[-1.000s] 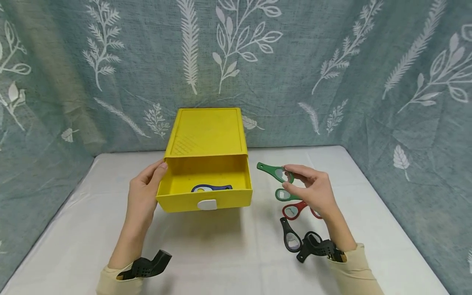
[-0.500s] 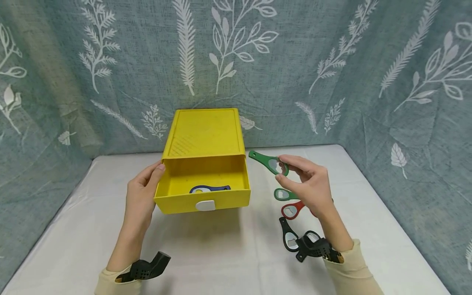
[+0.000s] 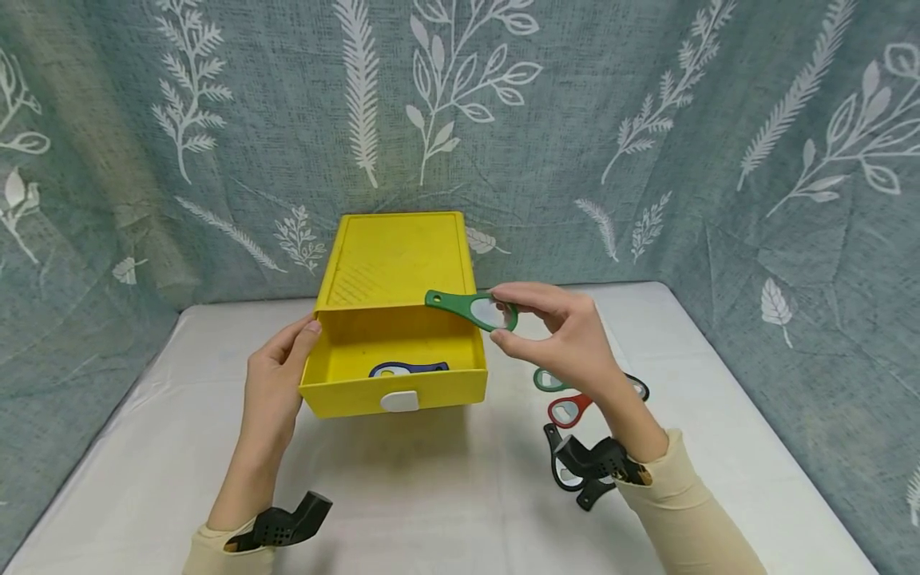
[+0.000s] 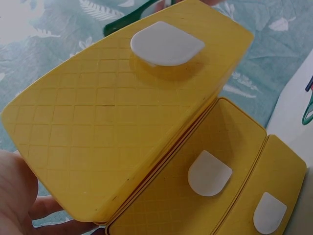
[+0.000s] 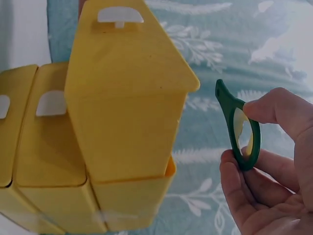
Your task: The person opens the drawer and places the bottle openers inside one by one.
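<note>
My right hand (image 3: 564, 327) pinches a green bottle opener (image 3: 453, 302) by its wide metal end, thumb on one side and fingers on the other. The opener hangs above the right side of a pulled-out top drawer (image 3: 442, 390), its handle pointing left. Inside that drawer lies a blue bottle opener (image 3: 424, 367). My left hand (image 3: 276, 375) rests against the left side of the yellow drawer cabinet (image 3: 402, 263), thumb near the front corner. In the left wrist view its fingers (image 4: 46, 206) reach beside the drawer, partly hidden behind it.
Right of the cabinet, on the white cloth, lie another green opener (image 3: 549, 380), a red opener (image 3: 566, 411) and black openers (image 3: 557, 467), partly covered by the right arm. Two lower drawers (image 4: 230, 147) with white handles are shut. A patterned curtain (image 3: 532, 176) hangs behind.
My right hand has carried the green bottle opener up and left, from beside the cabinet to over the drawer. The left hand keeps its place at the cabinet's side.
</note>
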A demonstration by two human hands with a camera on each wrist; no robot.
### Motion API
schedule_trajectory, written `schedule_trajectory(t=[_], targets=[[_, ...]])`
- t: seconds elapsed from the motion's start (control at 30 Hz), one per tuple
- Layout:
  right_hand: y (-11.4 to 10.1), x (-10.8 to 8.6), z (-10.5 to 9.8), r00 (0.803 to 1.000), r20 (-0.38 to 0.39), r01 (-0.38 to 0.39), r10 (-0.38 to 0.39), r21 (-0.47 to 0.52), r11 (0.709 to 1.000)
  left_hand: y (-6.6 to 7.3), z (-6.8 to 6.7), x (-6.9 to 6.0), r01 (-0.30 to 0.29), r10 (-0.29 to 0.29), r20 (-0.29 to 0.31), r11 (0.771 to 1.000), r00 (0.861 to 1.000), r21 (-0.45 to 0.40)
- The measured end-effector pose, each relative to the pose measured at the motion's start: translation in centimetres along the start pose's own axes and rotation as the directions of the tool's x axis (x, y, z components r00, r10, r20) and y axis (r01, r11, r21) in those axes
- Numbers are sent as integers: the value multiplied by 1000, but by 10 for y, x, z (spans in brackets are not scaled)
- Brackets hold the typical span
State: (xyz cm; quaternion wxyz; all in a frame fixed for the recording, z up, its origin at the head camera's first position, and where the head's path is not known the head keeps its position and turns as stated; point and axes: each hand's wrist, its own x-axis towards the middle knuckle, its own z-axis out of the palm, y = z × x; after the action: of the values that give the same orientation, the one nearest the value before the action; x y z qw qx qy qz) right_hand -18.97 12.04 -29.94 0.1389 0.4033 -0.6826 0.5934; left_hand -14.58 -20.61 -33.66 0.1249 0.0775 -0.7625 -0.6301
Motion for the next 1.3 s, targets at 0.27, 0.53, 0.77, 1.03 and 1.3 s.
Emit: schedule_trajectory(t=[0.27, 0.53, 0.77, 1.03, 1.3], targets=[[4, 17, 13, 997, 72, 7, -7, 4, 1000, -1, 0, 0, -4, 5, 9, 1000, 1000, -9], [10, 18, 21, 996, 92, 19, -20, 17, 1000, -2, 0, -1, -18, 18, 3, 1000, 1000, -13], [14, 20, 26, 995, 89, 38, -37, -7, 999, -2, 1, -1, -15, 15, -3, 1000, 1000, -5], [14, 26, 34, 991, 121, 68, -60, -66, 995, -3, 1, -2, -16, 16, -6, 1000, 1000, -11], [15, 29, 37, 982, 168, 108, -83, -141, 984, -3, 0, -2, -10, 11, -13, 1000, 1000, 12]])
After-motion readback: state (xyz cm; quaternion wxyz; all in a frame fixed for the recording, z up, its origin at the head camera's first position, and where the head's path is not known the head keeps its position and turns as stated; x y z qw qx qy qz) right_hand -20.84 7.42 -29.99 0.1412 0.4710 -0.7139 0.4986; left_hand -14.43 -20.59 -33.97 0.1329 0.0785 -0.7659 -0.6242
